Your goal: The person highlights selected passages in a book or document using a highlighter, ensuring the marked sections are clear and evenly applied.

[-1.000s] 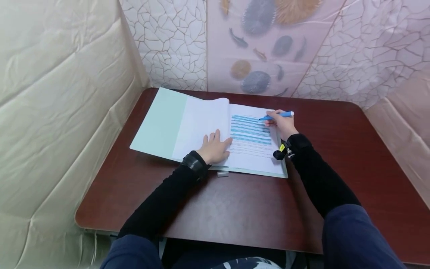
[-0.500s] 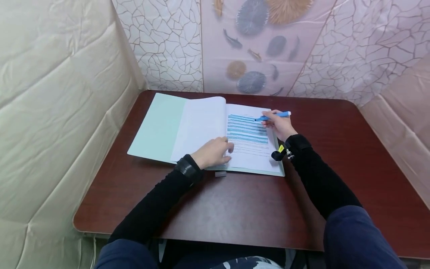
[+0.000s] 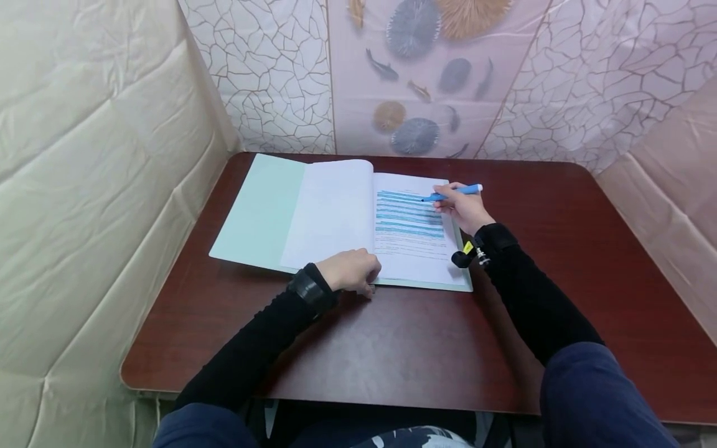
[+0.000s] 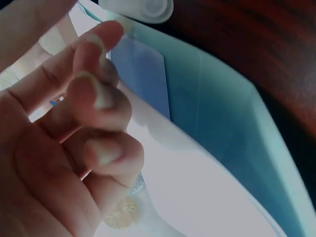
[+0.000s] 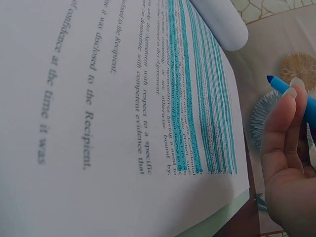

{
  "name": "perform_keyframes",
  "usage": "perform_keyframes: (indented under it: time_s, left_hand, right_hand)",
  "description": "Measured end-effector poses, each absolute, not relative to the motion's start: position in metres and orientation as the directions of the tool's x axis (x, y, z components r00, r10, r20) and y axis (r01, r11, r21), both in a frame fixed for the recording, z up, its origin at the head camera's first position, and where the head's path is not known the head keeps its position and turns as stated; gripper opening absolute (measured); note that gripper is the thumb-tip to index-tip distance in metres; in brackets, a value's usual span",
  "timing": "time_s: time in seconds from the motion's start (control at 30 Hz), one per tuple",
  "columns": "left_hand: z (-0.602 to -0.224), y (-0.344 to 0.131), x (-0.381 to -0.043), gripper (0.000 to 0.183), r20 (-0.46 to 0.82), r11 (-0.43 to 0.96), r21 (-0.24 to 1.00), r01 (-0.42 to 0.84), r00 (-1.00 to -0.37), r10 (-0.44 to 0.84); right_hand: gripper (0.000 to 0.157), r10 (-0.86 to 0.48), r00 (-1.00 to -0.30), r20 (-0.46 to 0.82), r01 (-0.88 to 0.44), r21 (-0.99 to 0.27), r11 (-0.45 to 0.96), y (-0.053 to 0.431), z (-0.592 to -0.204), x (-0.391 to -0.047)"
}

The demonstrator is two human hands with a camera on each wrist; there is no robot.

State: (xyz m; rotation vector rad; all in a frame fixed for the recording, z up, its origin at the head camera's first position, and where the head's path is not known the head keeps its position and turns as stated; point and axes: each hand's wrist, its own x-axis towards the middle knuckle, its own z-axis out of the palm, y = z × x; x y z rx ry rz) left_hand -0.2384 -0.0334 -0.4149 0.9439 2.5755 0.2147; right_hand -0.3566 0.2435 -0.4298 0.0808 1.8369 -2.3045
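Observation:
My right hand (image 3: 463,206) pinches an uncapped blue marker (image 5: 281,86), its dark tip raised off the paper in the right wrist view. Below it lies the printed page (image 3: 411,264), with many text lines striped in blue. At the folder's front edge, my left hand (image 3: 350,270) hangs low with loosely bent fingers, thumb and index apart. Just past those fingertips, the left wrist view shows a small translucent cap-like piece (image 4: 140,7) on the table; in the head view the hand hides it. Contact between them cannot be made out.
The pages sit in an open pale green folder (image 3: 263,211) whose left cover lifts slightly off the brown table (image 3: 426,348). A blank turned sheet (image 3: 333,199) curls at the middle. A patterned backdrop (image 3: 269,74) stands behind the table, and quilted cloth (image 3: 84,186) hangs at the left.
My left hand has lifted off the page and moved down towards the front edge, over the small translucent piece, its fingers bending. The right hand keeps holding the marker in nearly the same place.

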Motion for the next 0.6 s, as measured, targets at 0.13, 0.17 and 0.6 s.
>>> perform_keyframes:
  time_s: [0.13,0.17,0.6]
  left_hand:
    - [-0.4172,-0.0326,-0.2369,0.017,-0.299,0.771,0.263,0.581,-0.710,0.637]
    - [-0.4184,-0.0322,-0.2367,0.016,-0.298,0.773,0.261,0.579,-0.713,0.635]
    - [-0.4230,-0.0274,-0.2359,0.017,-0.277,0.741,0.216,0.636,-0.688,0.671]
  right_hand:
    - [0.015,-0.109,-0.981,-0.163,0.184,-0.954,-0.235,0.2454,-0.4345,-0.3599]
    - [0.015,-0.108,-0.981,-0.161,0.183,-0.953,-0.243,0.2454,-0.4349,-0.3602]
    - [0.028,-0.133,-0.979,-0.153,0.187,-0.938,-0.292,0.2449,-0.4341,-0.3584]
